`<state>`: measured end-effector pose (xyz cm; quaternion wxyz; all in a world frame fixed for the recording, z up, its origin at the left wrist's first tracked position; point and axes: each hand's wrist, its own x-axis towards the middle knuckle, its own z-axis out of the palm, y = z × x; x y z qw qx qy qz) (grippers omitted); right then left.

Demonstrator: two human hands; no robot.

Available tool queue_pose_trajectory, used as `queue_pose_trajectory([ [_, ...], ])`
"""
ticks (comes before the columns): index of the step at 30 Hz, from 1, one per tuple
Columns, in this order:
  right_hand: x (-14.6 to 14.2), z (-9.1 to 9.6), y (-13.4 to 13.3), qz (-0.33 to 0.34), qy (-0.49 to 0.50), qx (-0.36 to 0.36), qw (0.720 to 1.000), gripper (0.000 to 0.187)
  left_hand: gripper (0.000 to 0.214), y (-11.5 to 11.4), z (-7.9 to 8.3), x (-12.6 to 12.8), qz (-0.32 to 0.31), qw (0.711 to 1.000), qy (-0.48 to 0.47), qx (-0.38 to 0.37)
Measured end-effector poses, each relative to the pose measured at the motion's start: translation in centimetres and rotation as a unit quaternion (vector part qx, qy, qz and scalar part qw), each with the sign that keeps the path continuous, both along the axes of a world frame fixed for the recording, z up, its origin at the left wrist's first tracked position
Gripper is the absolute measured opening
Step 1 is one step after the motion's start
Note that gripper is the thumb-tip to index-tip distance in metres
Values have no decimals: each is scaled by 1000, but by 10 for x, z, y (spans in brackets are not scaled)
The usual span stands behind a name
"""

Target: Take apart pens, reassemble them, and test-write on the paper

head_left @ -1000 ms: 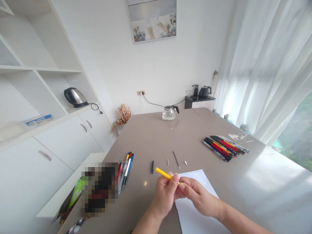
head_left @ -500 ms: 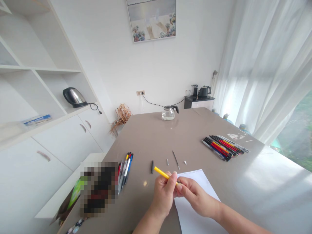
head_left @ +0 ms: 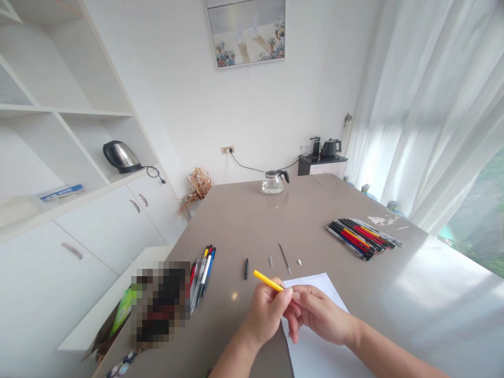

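Observation:
A yellow pen barrel [head_left: 268,280] slants up and to the left out of my left hand [head_left: 265,312], whose thumb and fingers are closed on it. My right hand [head_left: 325,317] pinches at the barrel's lower end, which the fingertips mostly hide. Both hands are over the top left of a white sheet of paper [head_left: 323,357]. Beyond them on the table lie a small black pen part [head_left: 246,269], a short spring [head_left: 271,261], a thin ink refill [head_left: 284,258] and a small pale cone-shaped tip [head_left: 299,262].
A row of pens [head_left: 358,239] lies at the right on the brown table [head_left: 236,220]. More pens [head_left: 205,273] lie at the left beside a pixelated patch [head_left: 161,304]. A glass teapot [head_left: 272,182] stands at the far edge.
Both hands have shifted slightly right with the yellow barrel. My right hand's fingers have changed their hold at its lower end, with some lower fingers now loosely extended. The loose parts have not moved.

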<state>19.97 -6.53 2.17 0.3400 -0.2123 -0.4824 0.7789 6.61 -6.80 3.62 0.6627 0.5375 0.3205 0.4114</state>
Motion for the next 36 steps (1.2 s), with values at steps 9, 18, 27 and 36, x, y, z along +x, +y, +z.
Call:
queue_pose_trajectory([
  [9,-7,3,-5,-33,-2,27,999,28,39,-1,2,4,108,992,37,46],
  [18,-5,-2,-2,-61,-12,26,998,27,42,2,-4,5,108,993,-43,-7],
  [27,25,6,25,-305,-245,192,900,32,37,9,-2,-1,167,983,-60,-46],
  [36,79,-21,68,-416,-521,203,717,29,36,7,-8,3,152,988,8,-24],
])
